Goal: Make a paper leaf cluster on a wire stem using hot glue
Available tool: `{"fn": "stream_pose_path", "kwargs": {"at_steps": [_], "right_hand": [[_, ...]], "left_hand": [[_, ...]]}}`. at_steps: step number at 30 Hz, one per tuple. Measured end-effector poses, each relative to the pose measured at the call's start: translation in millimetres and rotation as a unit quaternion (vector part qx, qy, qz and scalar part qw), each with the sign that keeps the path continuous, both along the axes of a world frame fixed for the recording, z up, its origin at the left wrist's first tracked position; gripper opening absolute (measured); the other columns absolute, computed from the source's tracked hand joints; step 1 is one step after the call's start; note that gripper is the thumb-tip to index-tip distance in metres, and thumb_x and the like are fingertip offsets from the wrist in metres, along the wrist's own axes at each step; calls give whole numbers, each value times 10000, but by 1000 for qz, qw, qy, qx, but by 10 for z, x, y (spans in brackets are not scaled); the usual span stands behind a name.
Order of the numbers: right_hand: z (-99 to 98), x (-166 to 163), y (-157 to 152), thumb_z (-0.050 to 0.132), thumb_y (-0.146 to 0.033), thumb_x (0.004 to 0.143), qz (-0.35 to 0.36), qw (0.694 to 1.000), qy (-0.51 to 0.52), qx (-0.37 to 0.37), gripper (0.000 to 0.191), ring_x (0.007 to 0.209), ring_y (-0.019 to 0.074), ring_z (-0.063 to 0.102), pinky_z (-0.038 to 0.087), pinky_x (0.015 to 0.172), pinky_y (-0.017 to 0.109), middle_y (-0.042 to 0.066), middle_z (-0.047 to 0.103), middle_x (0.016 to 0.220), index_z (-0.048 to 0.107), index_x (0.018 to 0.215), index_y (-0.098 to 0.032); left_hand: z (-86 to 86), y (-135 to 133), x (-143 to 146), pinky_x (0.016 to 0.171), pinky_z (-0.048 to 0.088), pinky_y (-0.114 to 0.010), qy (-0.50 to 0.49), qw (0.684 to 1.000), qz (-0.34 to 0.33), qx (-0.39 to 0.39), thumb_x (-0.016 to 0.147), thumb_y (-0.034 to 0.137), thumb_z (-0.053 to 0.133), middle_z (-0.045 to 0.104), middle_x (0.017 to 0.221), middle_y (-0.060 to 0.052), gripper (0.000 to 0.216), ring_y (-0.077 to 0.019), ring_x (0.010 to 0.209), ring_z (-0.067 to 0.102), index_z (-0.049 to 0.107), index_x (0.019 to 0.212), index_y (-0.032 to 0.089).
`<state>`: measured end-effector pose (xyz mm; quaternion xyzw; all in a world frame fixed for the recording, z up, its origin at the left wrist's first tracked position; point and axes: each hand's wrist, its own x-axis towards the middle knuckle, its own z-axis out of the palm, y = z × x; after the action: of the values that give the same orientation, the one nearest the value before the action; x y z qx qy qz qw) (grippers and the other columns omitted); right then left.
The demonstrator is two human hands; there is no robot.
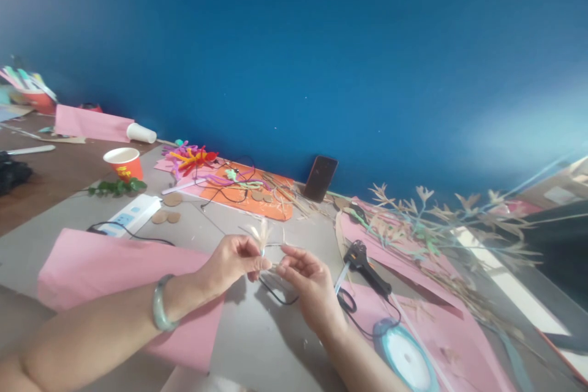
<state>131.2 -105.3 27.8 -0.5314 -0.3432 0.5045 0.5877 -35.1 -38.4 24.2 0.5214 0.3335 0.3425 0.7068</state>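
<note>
Over the middle of the table, my left hand (pixel 243 257) pinches a small pale straw-like tuft (pixel 261 233) between thumb and forefinger. The tuft's split ends fan upward, with a bluish band just under them. My right hand (pixel 307 282) is close beside it on the right, its fingers curled. Its thumb and fingertips seem closed on a thin strand (pixel 274 245) that runs across from the tuft; the exact hold is blurred. A black glue gun (pixel 367 269) lies right of my right hand, its cord looping beside a ribbon spool (pixel 407 355).
Pink paper (pixel 114 263) lies under my left forearm, near a white power strip (pixel 133 214) and a red paper cup (pixel 124 164). Coloured pipe cleaners (pixel 193 159) are at the back. A phone (pixel 320 177) leans against the blue wall. Dried leafy stems (pixel 427 226) spread at right.
</note>
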Motion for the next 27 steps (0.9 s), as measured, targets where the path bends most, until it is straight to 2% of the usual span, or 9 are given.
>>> {"fn": "stream_pose_path", "kwargs": {"at_steps": [5,11,14,17,20,22,24,26,27], "right_hand": [[10,15,14,841,-351,609,-26,999,-27,-21,351,607,169,647,498,686,322,12,697,622,709,867,-153],[-19,40,37,809,-345,668,-57,998,-28,7,271,536,114,563,437,593,257,-14,645,588,696,822,-153],[-14,36,46,793,-366,686,-47,999,-7,24,279,486,86,488,384,513,233,-23,617,608,676,832,-160],[-21,30,52,754,-403,728,-33,999,12,28,295,430,59,377,311,457,210,-57,534,555,652,874,-168],[-23,51,45,707,-451,770,-39,999,5,27,308,411,47,301,248,433,190,-96,407,501,635,893,-178],[-9,93,36,666,-480,799,-58,996,-45,40,319,406,52,287,221,419,189,-105,349,485,635,906,-180],[11,155,33,626,-474,832,-85,985,-137,62,314,416,71,337,262,422,200,-93,374,486,652,929,-176],[22,228,45,642,-423,827,-124,957,-241,102,315,535,119,510,414,528,245,-36,547,593,662,1026,-180],[20,262,55,671,-390,804,-143,939,-287,127,365,685,163,598,479,653,299,16,647,750,647,1106,-187]], "left_hand": [[49,-28,-5,521,450,-224,25,999,-14,35,720,373,742,619,522,-4,281,-112,489,562,624,666,124],[96,-34,-1,562,467,-236,52,995,-23,78,829,405,621,628,548,-26,317,-127,535,571,669,717,113],[98,-36,6,559,463,-231,62,995,-14,75,850,434,587,624,540,-21,347,-128,530,573,700,832,106],[90,-37,14,518,441,-220,64,996,-12,63,858,470,566,610,521,-14,399,-118,489,551,705,912,100],[73,-32,23,510,439,-218,52,997,-2,56,845,474,585,598,509,-11,399,-118,485,548,698,892,95],[57,-27,25,519,445,-220,47,997,5,57,824,452,618,592,505,-3,355,-117,489,546,685,836,104],[43,-22,23,524,444,-218,48,997,6,64,801,422,652,588,505,4,308,-109,485,538,654,752,118],[31,-21,18,520,438,-210,49,997,2,64,783,405,675,585,507,11,293,-98,476,529,612,697,131],[26,-22,15,512,432,-206,49,997,0,60,774,405,685,581,506,16,295,-93,470,523,596,690,136]]}}
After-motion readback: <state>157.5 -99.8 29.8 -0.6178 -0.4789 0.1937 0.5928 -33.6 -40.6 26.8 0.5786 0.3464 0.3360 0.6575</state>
